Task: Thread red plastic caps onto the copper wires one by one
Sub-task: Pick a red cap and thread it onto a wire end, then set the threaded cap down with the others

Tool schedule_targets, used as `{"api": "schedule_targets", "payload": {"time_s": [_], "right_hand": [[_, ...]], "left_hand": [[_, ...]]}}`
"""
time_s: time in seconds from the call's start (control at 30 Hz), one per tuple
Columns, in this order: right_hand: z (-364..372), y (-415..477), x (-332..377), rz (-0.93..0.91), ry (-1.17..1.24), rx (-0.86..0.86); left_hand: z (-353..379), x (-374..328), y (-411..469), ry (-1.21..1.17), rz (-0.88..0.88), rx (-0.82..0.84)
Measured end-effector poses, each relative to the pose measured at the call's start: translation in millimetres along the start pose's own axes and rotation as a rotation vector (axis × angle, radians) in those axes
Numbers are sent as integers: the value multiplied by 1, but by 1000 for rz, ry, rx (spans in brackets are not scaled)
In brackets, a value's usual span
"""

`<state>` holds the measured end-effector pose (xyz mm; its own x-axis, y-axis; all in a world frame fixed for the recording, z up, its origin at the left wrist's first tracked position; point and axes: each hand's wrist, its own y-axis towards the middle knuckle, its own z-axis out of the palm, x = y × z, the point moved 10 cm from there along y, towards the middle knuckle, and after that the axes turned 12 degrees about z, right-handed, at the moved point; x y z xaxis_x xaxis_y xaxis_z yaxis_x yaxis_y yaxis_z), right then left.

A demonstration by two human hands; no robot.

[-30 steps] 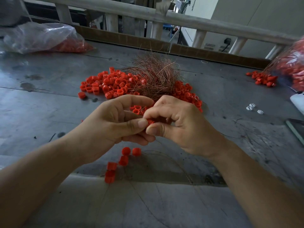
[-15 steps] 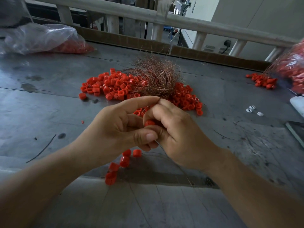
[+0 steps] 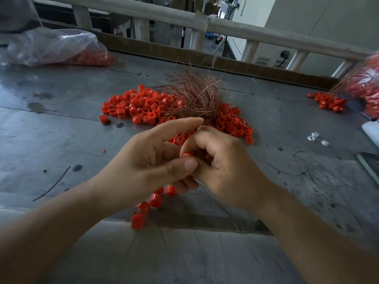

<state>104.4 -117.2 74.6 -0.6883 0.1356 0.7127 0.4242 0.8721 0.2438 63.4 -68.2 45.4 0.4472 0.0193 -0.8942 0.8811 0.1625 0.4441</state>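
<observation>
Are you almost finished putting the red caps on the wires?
Not nearly. Done: a few caps hang strung below the hands. In hand: the left hand and right hand pinch one cap. Left: a big loose pile and the wire bundle.

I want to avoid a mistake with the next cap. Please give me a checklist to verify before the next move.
1. Red cap pinched between left hand and right hand: ok.
2. Wire end inside the cap: cannot tell, fingers hide it.
3. Threaded caps hang below the hands: ok.
4. Loose cap pile on the table beyond the hands: ok.
5. Copper wire bundle lies on the pile: ok.
</observation>
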Motion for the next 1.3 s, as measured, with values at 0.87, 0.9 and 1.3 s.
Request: {"api": "schedule_targets", "payload": {"time_s": [0.87, 0.9, 1.3], "right_hand": [[0, 7, -44, 326, -97, 86], [7, 7, -46, 327, -148, 116], [17, 4, -54, 321, -341, 194]], "left_hand": [[-82, 1, -2, 208, -90, -522], [-92, 0, -4, 248, -96, -586], [-164, -13, -22, 714, -116, -848]]}}
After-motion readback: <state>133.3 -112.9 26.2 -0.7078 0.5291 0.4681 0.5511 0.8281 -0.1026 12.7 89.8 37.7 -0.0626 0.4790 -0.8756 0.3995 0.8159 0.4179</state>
